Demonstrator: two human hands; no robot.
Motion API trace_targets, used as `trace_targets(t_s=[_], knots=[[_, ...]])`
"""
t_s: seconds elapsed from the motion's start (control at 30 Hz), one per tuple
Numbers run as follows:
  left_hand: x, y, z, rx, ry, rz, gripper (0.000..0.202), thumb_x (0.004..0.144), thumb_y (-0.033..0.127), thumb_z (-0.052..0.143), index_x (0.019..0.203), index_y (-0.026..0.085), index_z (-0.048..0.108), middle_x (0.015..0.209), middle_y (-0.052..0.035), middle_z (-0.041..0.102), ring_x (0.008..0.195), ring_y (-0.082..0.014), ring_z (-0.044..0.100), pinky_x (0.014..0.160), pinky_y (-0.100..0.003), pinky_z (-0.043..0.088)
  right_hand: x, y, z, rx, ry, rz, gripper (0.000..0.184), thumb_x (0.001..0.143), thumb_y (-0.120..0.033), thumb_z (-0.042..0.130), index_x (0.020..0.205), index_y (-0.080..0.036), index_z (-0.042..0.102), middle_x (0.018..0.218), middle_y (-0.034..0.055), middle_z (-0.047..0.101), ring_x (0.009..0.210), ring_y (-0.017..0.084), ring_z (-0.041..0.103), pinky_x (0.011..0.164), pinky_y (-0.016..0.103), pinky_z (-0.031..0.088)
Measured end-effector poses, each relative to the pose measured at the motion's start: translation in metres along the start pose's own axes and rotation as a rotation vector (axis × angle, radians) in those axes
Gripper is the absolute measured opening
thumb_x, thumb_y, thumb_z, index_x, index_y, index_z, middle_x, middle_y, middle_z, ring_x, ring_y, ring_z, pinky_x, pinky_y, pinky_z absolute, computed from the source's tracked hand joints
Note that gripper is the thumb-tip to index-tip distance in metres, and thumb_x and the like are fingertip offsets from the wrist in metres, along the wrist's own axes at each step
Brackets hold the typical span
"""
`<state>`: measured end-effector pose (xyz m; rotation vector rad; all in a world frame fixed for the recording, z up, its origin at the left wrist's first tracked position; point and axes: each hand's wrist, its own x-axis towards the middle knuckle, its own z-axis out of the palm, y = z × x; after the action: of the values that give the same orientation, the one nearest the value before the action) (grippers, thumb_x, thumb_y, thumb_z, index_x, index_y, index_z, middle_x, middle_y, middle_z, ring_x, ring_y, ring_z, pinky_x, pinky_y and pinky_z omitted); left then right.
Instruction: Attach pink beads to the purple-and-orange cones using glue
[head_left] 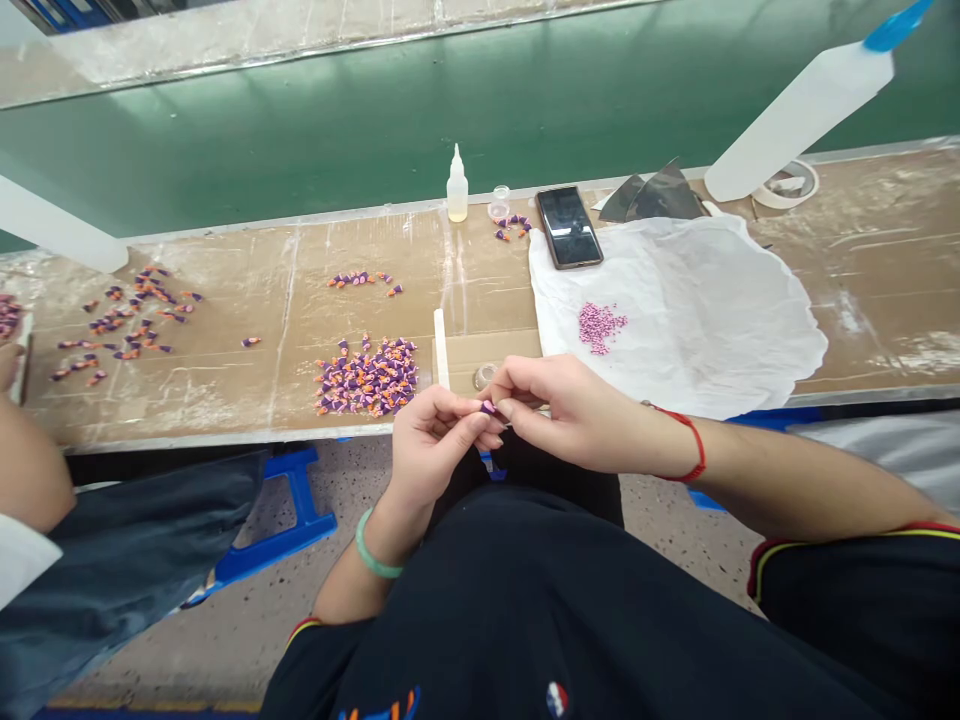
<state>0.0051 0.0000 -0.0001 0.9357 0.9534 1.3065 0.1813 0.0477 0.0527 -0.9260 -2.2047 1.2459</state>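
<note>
A small purple piece (488, 407) is pinched between the fingertips of the left hand (431, 440) and the right hand (559, 410). Both sets of fingers are closed on it, just off the near edge of the workbench (225, 400) and above the lap. A green bracelet (375, 552) is worn on the left wrist and a red string (694, 445) on the right. At ten o'clock from the hands, near them, a pile of purple and orange pieces (367, 378) is heaped on the bench. A white stick (441, 348) is laid just beside it at eleven o'clock, next to a small round object (484, 377) (too blurred to identify). At one o'clock a white sheet (712, 330) is spread out, and a cluster of pink beads (600, 326) is gathered on it. A dark phone (568, 227) is set face up on its far corner. A small squeeze bottle (457, 187) is stood upright at twelve o'clock against the green wall. Further loose pieces (124, 320) are scattered well apart at nine o'clock, where another person's arm (30, 460) is seen at the frame edge.
</note>
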Motion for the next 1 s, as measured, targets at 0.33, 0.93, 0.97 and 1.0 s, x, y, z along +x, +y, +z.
trace_targets(t_s=[0.33,0.93,0.97,1.0], knots=[[0.004,0.004,-0.004,0.047,-0.019,0.024,0.034,0.071,0.042,0.087,0.073,0.017,0.064,0.061,-0.0012,0.075,0.047,-0.0150,0.070,0.046,-0.022,0.059,0.000,-0.003,0.005,-0.098,0.017,-0.026,0.013,0.092,-0.015,0.044,0.081,-0.020,0.049,0.074,0.0031,0.065,0.062,0.013,0.056,0.059,0.024,0.039],[0.020,0.002,-0.036,0.512,-0.026,-0.005,0.012,0.079,0.029,0.076,0.083,0.019,0.072,0.068,-0.0030,0.073,0.056,-0.0155,0.066,0.054,-0.027,0.051,-0.032,0.043,-0.032,-0.053,0.170,0.221,0.015,0.090,-0.029,0.052,0.093,-0.022,0.065,0.111,0.0080,0.077,0.101,0.025,0.073,0.085,0.039,0.058],[0.026,0.003,-0.046,0.640,-0.020,0.034,0.008,0.079,0.027,0.074,0.082,0.020,0.072,0.068,-0.0028,0.072,0.058,-0.0159,0.064,0.056,-0.028,0.050,-0.036,0.049,-0.033,-0.036,0.187,0.253,0.015,0.090,-0.032,0.053,0.091,-0.023,0.065,0.111,0.0080,0.077,0.103,0.026,0.073,0.085,0.040,0.059],[0.032,0.004,-0.057,0.773,-0.017,0.072,0.004,0.079,0.024,0.072,0.080,0.020,0.073,0.069,-0.0029,0.071,0.061,-0.0166,0.063,0.059,-0.029,0.050,-0.040,0.055,-0.034,-0.019,0.203,0.281,0.015,0.090,-0.034,0.054,0.090,-0.024,0.065,0.111,0.0080,0.077,0.104,0.027,0.073,0.085,0.042,0.059]])
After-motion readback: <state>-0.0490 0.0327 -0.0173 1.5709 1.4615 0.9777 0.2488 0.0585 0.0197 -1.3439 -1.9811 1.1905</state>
